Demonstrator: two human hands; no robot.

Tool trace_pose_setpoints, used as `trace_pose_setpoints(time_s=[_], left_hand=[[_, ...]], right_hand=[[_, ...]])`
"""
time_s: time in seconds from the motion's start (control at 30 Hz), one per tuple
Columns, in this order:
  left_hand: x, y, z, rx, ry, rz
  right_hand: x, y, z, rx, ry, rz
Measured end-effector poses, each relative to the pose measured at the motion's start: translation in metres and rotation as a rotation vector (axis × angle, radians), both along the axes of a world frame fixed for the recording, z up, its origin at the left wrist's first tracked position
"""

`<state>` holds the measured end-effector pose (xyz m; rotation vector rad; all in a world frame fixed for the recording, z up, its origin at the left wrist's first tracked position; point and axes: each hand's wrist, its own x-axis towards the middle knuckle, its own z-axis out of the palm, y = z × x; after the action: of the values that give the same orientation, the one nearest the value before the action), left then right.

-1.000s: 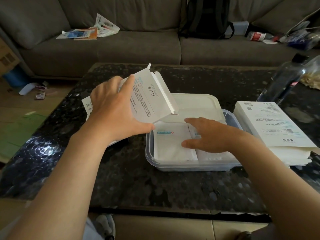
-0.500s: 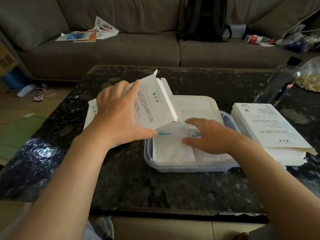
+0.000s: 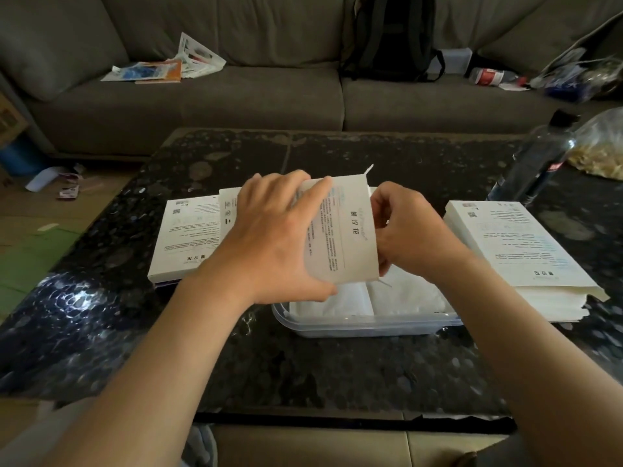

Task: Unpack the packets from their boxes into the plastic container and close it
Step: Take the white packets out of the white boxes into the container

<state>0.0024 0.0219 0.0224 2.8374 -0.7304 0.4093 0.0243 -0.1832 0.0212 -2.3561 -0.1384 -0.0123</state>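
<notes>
1x white box [image 3: 340,237], held w/ both hands: L hand [image 3: 273,241] fingers spread over its face, thumb under; R hand [image 3: 411,234] pinches its edge. Just below the fingers: packets [image 3: 404,294] in plastic container [image 3: 371,326].

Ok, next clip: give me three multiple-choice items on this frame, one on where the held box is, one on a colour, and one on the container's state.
1. Relative to the plastic container, the box in the left hand's grip is:
A) beneath it
B) above it
C) far to its left

2. The packets in the container are:
A) white
B) red
C) green

3. The container is:
A) closed
B) upside down
C) open

Answers:
1 B: the box is held up over the container, its lower edge overlapping the packets.
2 A: two plain white packets lie side by side.
3 C: the packets show uncovered from above.
</notes>
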Motion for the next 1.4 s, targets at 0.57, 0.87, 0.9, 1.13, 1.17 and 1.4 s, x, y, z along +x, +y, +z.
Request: trace_pose_setpoints(time_s=[0.57,0.87,0.9,1.13,1.17,1.4], left_hand=[[0.004,0.008,-0.002,0.01,-0.009,0.055],[0.013,0.026,0.002,0.072,0.054,0.254],[0.014,0.029,0.001,0.07,0.053,0.27],[0.018,0.034,0.001,0.103,0.067,0.358],[0.018,0.035,0.001,0.106,0.075,0.365],[0.017,0.036,0.003,0.083,0.095,0.386]], right_hand=[[0.006,-0.004,-0.005,0.244,0.071,-0.053],[0.004,-0.016,0.016,0.487,0.04,-0.223],[0.003,-0.018,0.018,0.473,-0.003,-0.222],[0.0,-0.023,0.026,0.522,-0.181,-0.346],[0.001,-0.023,0.028,0.56,-0.154,-0.377],[-0.009,-0.041,0.049,0.53,-0.005,-0.143]])
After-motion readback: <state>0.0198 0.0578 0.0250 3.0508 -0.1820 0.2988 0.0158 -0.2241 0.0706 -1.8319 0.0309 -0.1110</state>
